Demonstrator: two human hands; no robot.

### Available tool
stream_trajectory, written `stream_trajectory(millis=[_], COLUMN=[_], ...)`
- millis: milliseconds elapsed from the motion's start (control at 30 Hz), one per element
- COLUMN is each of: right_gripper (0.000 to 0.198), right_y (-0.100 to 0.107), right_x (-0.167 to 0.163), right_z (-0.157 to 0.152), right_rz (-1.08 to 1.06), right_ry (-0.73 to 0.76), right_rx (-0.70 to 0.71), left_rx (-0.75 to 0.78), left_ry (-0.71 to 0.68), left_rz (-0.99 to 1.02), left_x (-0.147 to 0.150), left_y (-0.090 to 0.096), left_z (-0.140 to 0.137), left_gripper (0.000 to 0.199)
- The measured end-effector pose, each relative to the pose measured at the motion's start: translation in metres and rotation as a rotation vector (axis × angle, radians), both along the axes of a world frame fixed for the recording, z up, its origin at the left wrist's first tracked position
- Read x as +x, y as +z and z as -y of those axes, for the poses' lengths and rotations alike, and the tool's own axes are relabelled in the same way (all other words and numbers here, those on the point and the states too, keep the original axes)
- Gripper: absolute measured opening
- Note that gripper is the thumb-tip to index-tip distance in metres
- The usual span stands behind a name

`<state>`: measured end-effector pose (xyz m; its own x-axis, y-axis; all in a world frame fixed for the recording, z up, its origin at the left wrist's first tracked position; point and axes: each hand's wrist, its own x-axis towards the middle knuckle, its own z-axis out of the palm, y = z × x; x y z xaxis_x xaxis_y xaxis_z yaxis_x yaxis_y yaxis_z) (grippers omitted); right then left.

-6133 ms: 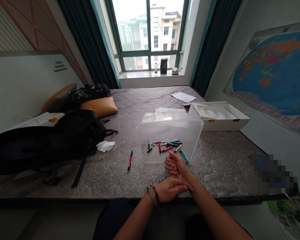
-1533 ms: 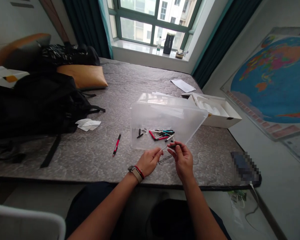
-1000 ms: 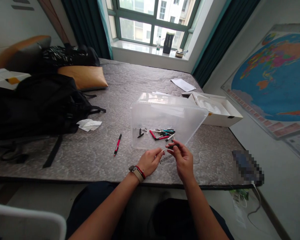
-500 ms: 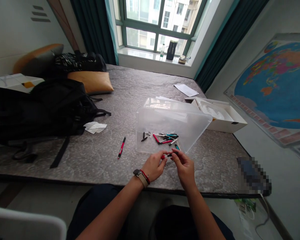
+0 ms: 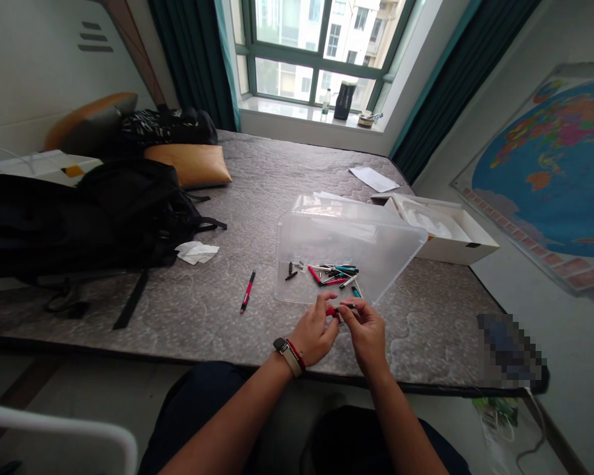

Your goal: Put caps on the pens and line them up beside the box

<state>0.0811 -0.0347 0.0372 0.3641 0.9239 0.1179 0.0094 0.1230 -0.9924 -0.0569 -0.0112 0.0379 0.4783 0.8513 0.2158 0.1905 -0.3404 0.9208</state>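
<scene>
My left hand (image 5: pixel 317 332) pinches a red pen barrel (image 5: pixel 330 311) just in front of the clear plastic bin. My right hand (image 5: pixel 367 330) grips a small black pen part (image 5: pixel 345 307) between thumb and fingers. The two pieces meet end to end between my hands; fingers hide whether they are joined. Behind them, the clear bin (image 5: pixel 400 247) lies with its open side toward me. Inside it is a heap of pen parts (image 5: pixel 334 274) in red, white, black and teal. Several small black pieces (image 5: pixel 291 274) lie left of the heap. A whole red-and-black pen (image 5: pixel 248 291) rests left of the bin.
A black backpack (image 5: pixel 103 218) covers the left side of the mattress (image 5: pixel 218 290), with crumpled tissue (image 5: pixel 197 252) beside it. An open white box (image 5: pixel 455 241) stands behind the bin's right side. A blurred-out dark object (image 5: pixel 509 353) lies at the right front edge.
The red barrel and the black part have come closer together, covering the thin piece seen between them before. My left hand has turned slightly. The view has shifted a little.
</scene>
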Motion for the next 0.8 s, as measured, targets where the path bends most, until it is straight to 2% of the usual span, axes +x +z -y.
stream_trajectory(millis=[233,367,567,700,800], right_gripper=[0.034,0.032,0.047,0.042,0.032], right_y=[0.002,0.006,0.027,0.032,0.031], right_x=[0.004,0.006,0.001,-0.004,-0.008], right_z=[-0.005,-0.005,-0.001,-0.004,-0.011], right_rz=[0.034,0.096,-0.171,-0.210,-0.211], right_ry=[-0.049,0.019,0.178,0.261,0.241], right_rx=[-0.047,-0.105,-0.127,-0.110,-0.096], left_rx=[-0.035,-0.054,-0.056,-0.059,-0.100], left_ry=[-0.006,0.045,0.183,0.170,0.158], left_rz=[0.044,0.082,0.111,0.110,0.163], left_x=[0.004,-0.002,-0.011,-0.009,-0.004], left_y=[0.002,0.009,0.020,0.021,0.019], left_z=[0.004,0.002,-0.004,-0.004,-0.003], left_gripper=[0.028,0.020,0.029,0.036,0.037])
